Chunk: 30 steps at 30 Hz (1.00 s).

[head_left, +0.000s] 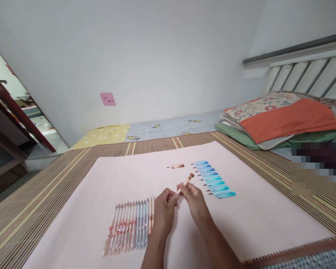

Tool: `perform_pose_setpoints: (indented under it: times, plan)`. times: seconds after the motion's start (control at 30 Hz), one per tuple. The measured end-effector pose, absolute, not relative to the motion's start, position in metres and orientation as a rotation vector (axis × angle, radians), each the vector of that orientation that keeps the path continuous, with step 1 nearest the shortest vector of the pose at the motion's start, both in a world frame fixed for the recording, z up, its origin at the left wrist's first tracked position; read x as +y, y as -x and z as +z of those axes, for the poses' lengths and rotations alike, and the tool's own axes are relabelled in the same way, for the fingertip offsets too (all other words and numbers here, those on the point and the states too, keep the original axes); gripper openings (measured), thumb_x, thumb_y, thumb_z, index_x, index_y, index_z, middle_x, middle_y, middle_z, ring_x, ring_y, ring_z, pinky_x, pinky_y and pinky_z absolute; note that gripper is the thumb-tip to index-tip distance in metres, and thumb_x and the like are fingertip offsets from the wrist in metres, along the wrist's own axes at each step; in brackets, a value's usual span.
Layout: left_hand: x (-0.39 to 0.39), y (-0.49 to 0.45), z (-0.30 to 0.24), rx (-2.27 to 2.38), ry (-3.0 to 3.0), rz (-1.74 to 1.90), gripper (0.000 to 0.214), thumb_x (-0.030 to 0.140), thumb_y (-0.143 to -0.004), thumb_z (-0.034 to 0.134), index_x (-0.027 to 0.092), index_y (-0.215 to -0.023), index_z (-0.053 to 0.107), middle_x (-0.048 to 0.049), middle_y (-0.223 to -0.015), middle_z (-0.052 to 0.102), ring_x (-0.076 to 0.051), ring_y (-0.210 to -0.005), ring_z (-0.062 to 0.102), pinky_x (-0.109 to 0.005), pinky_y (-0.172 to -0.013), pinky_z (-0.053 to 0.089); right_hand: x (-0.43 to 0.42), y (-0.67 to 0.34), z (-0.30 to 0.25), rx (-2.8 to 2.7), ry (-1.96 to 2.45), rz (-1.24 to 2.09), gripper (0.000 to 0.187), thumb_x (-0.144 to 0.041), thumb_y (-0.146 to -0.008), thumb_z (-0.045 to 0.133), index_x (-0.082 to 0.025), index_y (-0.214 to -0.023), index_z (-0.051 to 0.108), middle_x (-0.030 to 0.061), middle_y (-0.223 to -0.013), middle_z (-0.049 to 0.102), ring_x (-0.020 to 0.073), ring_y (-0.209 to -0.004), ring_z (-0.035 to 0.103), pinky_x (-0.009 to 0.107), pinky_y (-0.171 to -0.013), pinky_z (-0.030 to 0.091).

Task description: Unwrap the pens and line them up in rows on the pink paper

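- The left hand (165,211) and right hand (196,203) both pinch a brown-topped pen (188,180) over the sheet's middle.
- Pale pens (126,228) and blue pens (216,182) look neatly rowed; one lone pen (177,166) lies apart.
- Bare pink sheet (263,216) opens rightward; the pale row crowds the left wrist.

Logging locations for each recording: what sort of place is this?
Probably a bedroom in a home, with a bed as the work surface: a striped mat is spread over it, patterned bedding shows along the wall, and an orange and floral pillow lies at the right.
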<state>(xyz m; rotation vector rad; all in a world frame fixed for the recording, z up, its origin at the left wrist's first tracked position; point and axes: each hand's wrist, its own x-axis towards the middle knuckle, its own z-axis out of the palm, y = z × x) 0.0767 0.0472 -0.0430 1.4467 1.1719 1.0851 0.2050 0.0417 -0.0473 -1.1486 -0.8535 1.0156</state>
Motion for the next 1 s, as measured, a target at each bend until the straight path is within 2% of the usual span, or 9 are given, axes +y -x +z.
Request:
perform_pose_setpoints:
  times: [0.13, 0.33, 0.53, 0.7, 0.83, 1.0]
  plan:
    - [0.047, -0.074, -0.041, 1.131, -1.453, 1.037, 0.036, 0.048, -0.087, 0.064, 0.02, -0.065, 0.056, 0.0042, -0.055, 0.048, -0.012, -0.053, 0.035, -0.027, -0.053, 0.024, 0.04, -0.204, -0.046, -0.892, 1.13, 1.016, 0.047, -0.063, -0.075, 0.074, -0.017, -0.079, 0.074, 0.0045, -0.074, 0.068, 0.0206, -0.074, 0.06, 0.032, -0.075, 0.046]
    - [0.05, -0.073, -0.046, 1.016, -1.336, 0.958, 0.041, 0.059, -0.087, 0.059, 0.02, -0.074, 0.06, 0.0076, -0.05, 0.04, -0.011, -0.047, 0.028, -0.027, -0.05, 0.02, 0.04, -0.203, -0.05, -0.897, 1.059, 1.064, 0.045, -0.062, -0.08, 0.072, -0.017, -0.079, 0.072, 0.0017, -0.065, 0.063, 0.0185, -0.069, 0.057, 0.031, -0.072, 0.045]
    - [0.045, -0.076, -0.038, 1.086, -1.432, 1.118, 0.033, 0.048, -0.087, 0.066, 0.021, -0.072, 0.054, 0.0049, -0.062, 0.05, -0.012, -0.056, 0.04, -0.026, -0.056, 0.03, 0.042, -0.202, -0.057, -0.796, 0.875, 1.226, 0.042, -0.058, -0.08, 0.075, -0.018, -0.093, 0.077, 0.0048, -0.085, 0.069, 0.0189, -0.079, 0.062, 0.033, -0.08, 0.05]
    - [0.041, -0.08, -0.041, 1.177, -1.525, 1.141, 0.032, 0.046, -0.089, 0.065, 0.022, -0.073, 0.053, 0.0056, -0.063, 0.048, -0.013, -0.06, 0.04, -0.027, -0.059, 0.03, 0.043, -0.201, -0.054, -0.772, 0.987, 1.158, 0.047, -0.062, -0.075, 0.078, -0.016, -0.084, 0.077, 0.0077, -0.085, 0.071, 0.0221, -0.085, 0.064, 0.035, -0.084, 0.05]
    - [0.039, -0.082, -0.043, 1.192, -1.531, 1.116, 0.033, 0.048, -0.093, 0.059, 0.023, -0.073, 0.051, 0.0062, -0.06, 0.046, -0.013, -0.058, 0.039, -0.027, -0.057, 0.027, 0.039, -0.202, -0.046, -0.856, 1.057, 1.062, 0.049, -0.064, -0.079, 0.072, -0.015, -0.082, 0.076, 0.0088, -0.083, 0.072, 0.0237, -0.082, 0.065, 0.036, -0.082, 0.05]
    - [0.042, -0.082, -0.04, 1.077, -1.406, 1.081, 0.037, 0.05, -0.089, 0.063, 0.022, -0.07, 0.049, 0.0064, -0.056, 0.046, -0.011, -0.052, 0.036, -0.026, -0.053, 0.026, 0.035, -0.202, -0.036, -0.923, 1.106, 1.006, 0.048, -0.063, -0.084, 0.066, -0.015, -0.081, 0.075, 0.0074, -0.079, 0.071, 0.0223, -0.078, 0.063, 0.034, -0.078, 0.049]
